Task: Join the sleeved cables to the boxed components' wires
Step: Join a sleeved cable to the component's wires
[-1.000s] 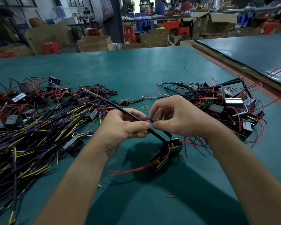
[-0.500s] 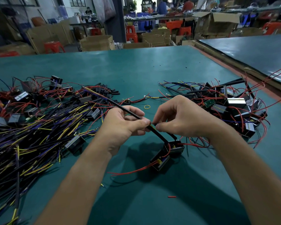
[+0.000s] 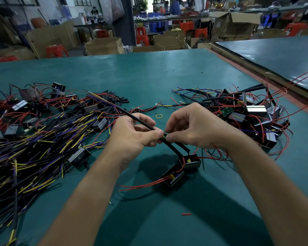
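Observation:
My left hand (image 3: 134,134) pinches a long black sleeved cable (image 3: 132,115) that runs up and left toward the cable heap. My right hand (image 3: 194,126) pinches the black sleeved wire (image 3: 174,150) that rises from a small black boxed component (image 3: 191,161) on the green table. The two fingertips almost touch, and a bit of yellow wire shows between them. A second black boxed component (image 3: 172,177) with red leads lies just in front of the first.
A big heap of yellow, purple and black cables (image 3: 34,148) with boxes fills the left. A pile of boxed components with red wires (image 3: 247,118) lies at the right. A yellow rubber band (image 3: 159,116) and a red sleeve scrap (image 3: 186,214) lie loose on the table (image 3: 149,77).
Both hands stay together over the same spot. The fingers have shifted slightly at the joint, and a little yellow wire now shows between the fingertips.

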Demonstrator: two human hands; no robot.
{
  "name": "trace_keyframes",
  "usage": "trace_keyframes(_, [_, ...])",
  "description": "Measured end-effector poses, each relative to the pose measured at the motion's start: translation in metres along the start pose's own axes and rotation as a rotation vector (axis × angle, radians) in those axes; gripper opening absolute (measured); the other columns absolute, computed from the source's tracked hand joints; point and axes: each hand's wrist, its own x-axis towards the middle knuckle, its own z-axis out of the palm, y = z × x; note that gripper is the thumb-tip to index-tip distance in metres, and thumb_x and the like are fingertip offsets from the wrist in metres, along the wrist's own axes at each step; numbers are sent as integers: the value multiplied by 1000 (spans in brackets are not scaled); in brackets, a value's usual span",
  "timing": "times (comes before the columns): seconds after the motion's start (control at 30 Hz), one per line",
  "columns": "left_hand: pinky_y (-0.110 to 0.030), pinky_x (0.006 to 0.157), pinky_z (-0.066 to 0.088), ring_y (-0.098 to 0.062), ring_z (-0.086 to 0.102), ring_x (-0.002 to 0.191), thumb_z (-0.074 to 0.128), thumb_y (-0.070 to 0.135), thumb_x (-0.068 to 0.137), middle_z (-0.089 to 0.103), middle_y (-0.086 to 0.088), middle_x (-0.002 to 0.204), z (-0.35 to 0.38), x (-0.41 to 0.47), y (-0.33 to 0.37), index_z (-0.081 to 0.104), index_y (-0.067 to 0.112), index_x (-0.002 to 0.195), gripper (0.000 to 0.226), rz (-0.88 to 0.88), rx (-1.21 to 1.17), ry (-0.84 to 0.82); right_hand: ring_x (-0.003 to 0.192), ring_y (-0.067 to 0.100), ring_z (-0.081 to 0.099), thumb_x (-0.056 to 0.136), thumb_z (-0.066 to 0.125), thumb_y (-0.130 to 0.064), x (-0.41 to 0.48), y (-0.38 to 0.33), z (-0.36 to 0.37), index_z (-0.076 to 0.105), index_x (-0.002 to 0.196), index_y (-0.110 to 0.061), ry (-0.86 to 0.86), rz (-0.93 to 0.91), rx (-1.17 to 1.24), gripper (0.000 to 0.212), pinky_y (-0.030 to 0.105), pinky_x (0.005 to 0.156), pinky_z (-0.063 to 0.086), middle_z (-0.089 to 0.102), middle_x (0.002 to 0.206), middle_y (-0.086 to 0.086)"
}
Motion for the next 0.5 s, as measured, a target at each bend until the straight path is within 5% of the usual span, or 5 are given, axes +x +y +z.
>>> trace_keyframes(0.23, [-23,51,52,-16,67,53,74,-10,74,72,-6,65,1,0,-2,57,2,88,25,32,32,21,59,9,63,75,83,-12,-2,-2,-3,71,80,-18,-21,-6,33,14,28,60,52,72,69,2])
trace_keyframes(0.5, [-24,52,52,-17,65,54,74,-11,73,71,-7,66,2,2,-5,58,6,83,25,90,118,72,68,19,71,74,85,-16,-2,-3,-2,74,80,-16,10,-13,-5,12,34,68,58,74,71,1])
